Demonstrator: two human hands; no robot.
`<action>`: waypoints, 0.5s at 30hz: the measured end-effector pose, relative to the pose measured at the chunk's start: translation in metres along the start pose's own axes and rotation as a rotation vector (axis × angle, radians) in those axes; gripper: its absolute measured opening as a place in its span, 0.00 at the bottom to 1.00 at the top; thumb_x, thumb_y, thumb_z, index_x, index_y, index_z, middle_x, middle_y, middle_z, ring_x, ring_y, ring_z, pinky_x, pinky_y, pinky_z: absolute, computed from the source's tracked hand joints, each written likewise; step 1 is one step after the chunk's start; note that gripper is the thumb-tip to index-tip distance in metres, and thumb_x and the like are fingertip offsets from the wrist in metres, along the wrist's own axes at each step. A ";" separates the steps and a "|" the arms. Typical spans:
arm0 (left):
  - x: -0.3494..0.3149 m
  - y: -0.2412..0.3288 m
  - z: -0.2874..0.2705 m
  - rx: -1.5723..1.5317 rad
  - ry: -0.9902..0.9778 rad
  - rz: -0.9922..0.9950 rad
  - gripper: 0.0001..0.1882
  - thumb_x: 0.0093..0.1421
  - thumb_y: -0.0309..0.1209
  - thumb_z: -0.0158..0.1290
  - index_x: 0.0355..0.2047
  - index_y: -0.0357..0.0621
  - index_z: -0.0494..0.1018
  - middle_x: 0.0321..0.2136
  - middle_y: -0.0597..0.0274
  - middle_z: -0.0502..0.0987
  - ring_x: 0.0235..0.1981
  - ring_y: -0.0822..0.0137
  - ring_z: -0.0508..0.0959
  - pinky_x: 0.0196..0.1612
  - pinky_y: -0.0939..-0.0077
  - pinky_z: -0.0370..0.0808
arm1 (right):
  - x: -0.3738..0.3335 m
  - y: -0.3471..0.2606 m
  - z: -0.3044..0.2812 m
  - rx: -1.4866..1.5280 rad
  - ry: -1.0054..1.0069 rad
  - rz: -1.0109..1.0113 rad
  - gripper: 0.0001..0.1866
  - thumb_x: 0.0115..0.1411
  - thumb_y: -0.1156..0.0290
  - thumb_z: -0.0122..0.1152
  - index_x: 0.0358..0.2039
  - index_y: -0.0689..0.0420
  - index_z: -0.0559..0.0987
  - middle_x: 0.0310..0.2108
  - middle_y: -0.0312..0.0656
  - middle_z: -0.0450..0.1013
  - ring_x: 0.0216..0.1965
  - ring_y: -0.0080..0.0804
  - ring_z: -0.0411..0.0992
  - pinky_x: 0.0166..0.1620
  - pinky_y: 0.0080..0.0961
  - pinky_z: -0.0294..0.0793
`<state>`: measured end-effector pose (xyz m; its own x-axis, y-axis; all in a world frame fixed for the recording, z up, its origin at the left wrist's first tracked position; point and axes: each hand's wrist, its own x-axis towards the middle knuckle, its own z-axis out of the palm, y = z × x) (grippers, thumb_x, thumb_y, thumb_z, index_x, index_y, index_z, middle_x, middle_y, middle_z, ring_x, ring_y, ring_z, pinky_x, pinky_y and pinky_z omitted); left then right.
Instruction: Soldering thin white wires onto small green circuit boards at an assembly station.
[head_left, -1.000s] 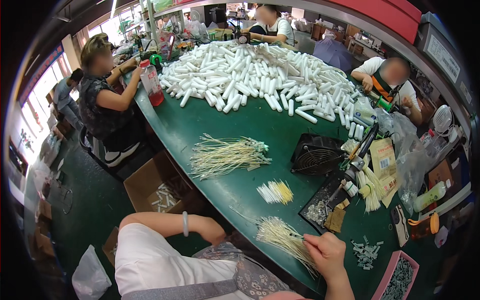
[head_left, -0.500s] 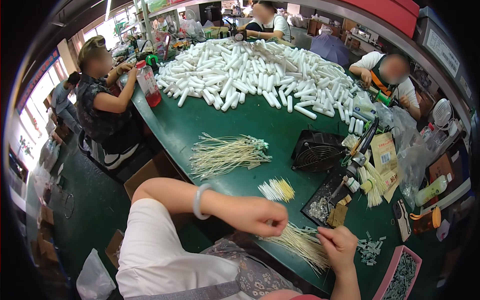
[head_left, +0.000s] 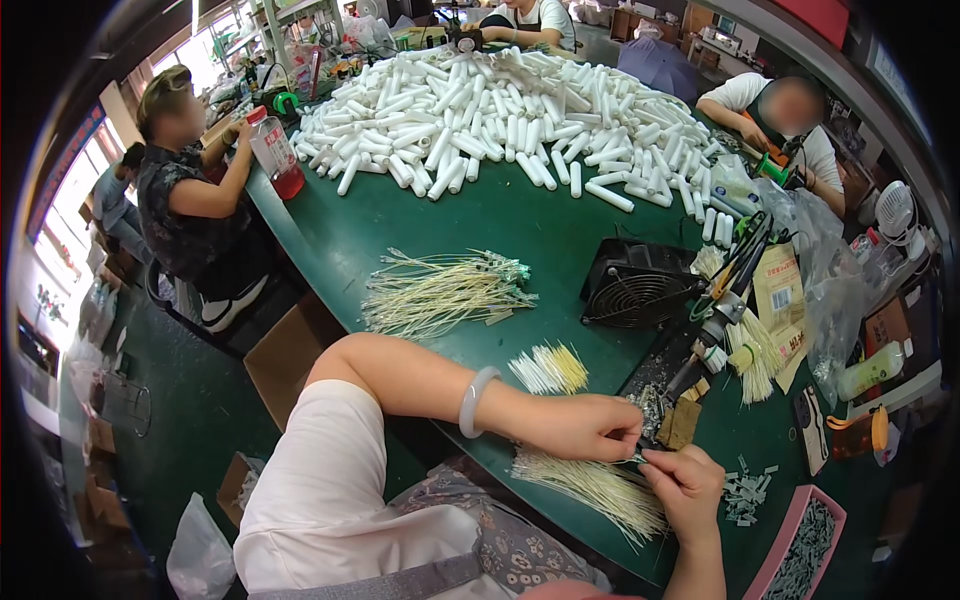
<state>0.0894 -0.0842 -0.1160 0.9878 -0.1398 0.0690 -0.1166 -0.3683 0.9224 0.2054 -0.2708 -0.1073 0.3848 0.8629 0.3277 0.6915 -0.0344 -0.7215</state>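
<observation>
The curved view is filled mostly by a green table (head_left: 440, 230), and its far half is covered by a wide heap of white tubes (head_left: 500, 120). Around its edges three other people (head_left: 190, 195) are seen. To the right of the middle a black fan (head_left: 640, 285) with a round grille is placed. To its left, a loose bundle of pale wires (head_left: 445, 290) is laid crosswise. Close to the near edge a second wire bundle (head_left: 590, 490) is spread, just below the hands. At the lower right a pink box (head_left: 779, 546) is filled with small grey-green pieces.

The left hand (head_left: 590, 428) is held palm down with its fingers curled in; whether anything is gripped by it cannot be told. The right hand (head_left: 687, 485) is raised beside the second bundle, its thumb and forefinger pinched on a tiny pale-green piece. Beyond the left wrist, short white and yellow sticks (head_left: 535, 372) are set in a row. Just right of the right hand, loose grey pieces (head_left: 744, 492) are scattered. The tiny pale-green piece (head_left: 636, 459) is held between the two hands' fingertips, partly hidden, above the second bundle.
</observation>
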 end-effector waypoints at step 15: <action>-0.003 -0.003 0.011 -0.124 0.053 0.017 0.08 0.57 0.32 0.49 0.29 0.39 0.66 0.22 0.60 0.72 0.22 0.71 0.74 0.24 0.76 0.69 | 0.003 0.000 0.010 -0.102 -0.008 -0.102 0.09 0.41 0.78 0.67 0.27 0.57 0.81 0.15 0.38 0.67 0.17 0.29 0.66 0.21 0.22 0.63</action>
<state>0.0858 -0.0923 -0.1234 0.9902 -0.0952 0.1021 -0.1231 -0.2496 0.9605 0.2005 -0.2628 -0.1130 0.3044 0.8684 0.3913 0.7856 0.0034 -0.6187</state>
